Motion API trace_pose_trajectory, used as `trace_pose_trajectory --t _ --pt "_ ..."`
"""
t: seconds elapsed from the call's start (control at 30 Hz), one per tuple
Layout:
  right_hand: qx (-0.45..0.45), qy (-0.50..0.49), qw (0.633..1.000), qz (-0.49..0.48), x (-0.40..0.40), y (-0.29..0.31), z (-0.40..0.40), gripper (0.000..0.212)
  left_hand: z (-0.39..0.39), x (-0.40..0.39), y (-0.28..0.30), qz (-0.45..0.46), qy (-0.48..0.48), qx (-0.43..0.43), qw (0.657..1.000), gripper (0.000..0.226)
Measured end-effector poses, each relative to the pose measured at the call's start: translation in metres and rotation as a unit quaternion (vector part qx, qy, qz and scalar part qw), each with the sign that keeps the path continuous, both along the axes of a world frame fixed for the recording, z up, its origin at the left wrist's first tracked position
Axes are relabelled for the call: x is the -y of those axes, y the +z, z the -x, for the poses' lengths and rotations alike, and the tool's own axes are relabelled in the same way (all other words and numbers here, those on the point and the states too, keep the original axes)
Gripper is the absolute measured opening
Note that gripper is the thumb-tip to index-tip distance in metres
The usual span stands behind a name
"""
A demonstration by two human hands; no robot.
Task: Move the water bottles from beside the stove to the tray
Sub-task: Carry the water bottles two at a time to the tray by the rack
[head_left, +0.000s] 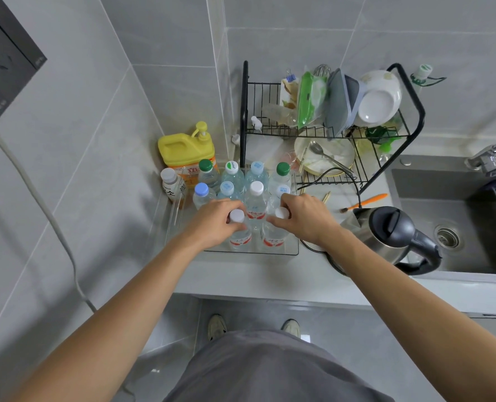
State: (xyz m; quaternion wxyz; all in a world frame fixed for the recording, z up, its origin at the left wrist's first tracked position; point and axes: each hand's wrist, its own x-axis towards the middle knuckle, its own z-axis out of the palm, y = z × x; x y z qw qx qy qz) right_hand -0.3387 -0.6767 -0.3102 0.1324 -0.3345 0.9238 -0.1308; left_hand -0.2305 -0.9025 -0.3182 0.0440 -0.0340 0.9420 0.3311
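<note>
A clear tray (281, 253) sits on the grey counter and holds several upright water bottles with white, blue and green caps. My left hand (216, 220) grips a white-capped bottle (240, 236) standing at the tray's front. My right hand (302, 216) grips a second white-capped bottle (276, 237) right beside it. Between and behind them stands another white-capped bottle (255, 198). Both held bottles have red-and-white labels and sit inside the tray's front edge.
A yellow detergent jug (184, 150) and a white-capped drink bottle (171, 185) stand left of the tray. A steel kettle (386, 233) with its cord is right of the tray, a black dish rack (328, 126) behind, a sink (450, 227) far right.
</note>
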Motion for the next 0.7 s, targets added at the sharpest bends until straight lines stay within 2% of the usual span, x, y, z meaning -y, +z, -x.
trace_pose_trajectory --t 0.3,0.47,0.7 --pt "0.011 -0.027 0.999 0.016 -0.014 0.003 0.009 0.047 0.032 -0.017 0.012 -0.003 -0.04 0.026 0.999 0.02" --pt "0.005 -0.035 0.999 0.024 -0.014 0.0 0.002 0.045 0.032 -0.027 0.001 0.008 -0.049 0.005 0.999 0.018" --pt "0.001 -0.004 1.0 -0.006 -0.012 -0.002 0.001 0.038 0.03 -0.028 0.0 0.033 -0.059 -0.001 0.998 0.018"
